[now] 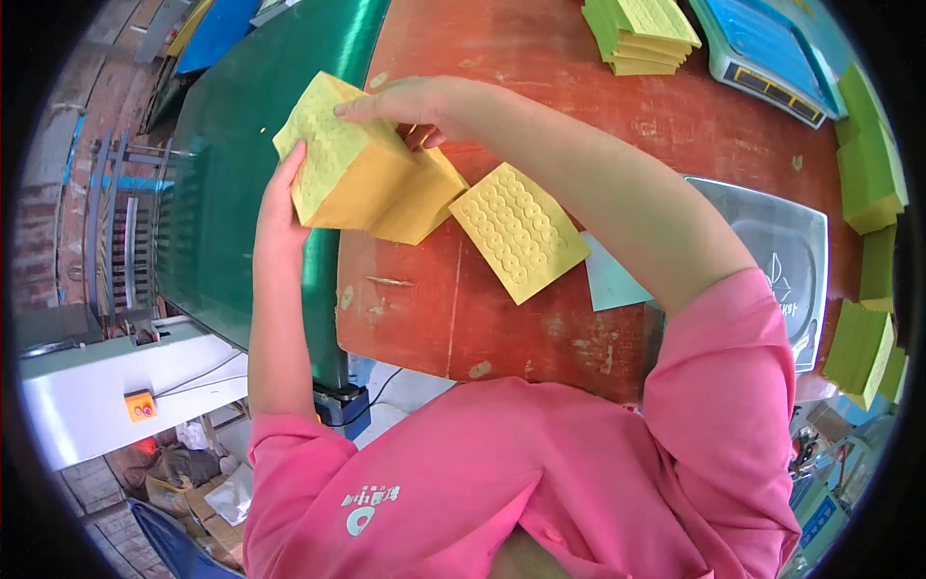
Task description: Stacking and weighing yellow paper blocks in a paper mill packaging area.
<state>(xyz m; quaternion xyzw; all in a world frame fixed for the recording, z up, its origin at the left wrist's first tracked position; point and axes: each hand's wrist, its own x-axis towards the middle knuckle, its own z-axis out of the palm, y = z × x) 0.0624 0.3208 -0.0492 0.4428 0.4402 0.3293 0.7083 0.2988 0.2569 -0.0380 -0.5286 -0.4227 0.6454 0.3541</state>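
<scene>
Pink sleeves [540, 463] filled the near edge, both forearms reaching out over the red desk [540, 87]. Under the fingers ran a green belt [231, 164]. A thick yellow stack [352, 169] of embossed sheets stood tilted at the desk edge. The left hand [280, 207] pressed flat against its near side, fingers together; the right hand [415, 104] curled over its top, fingers bent on the upper corner. Just right of the fingers lay a single yellow sheet [519, 232], and well beyond it a silver scale [781, 251].
</scene>
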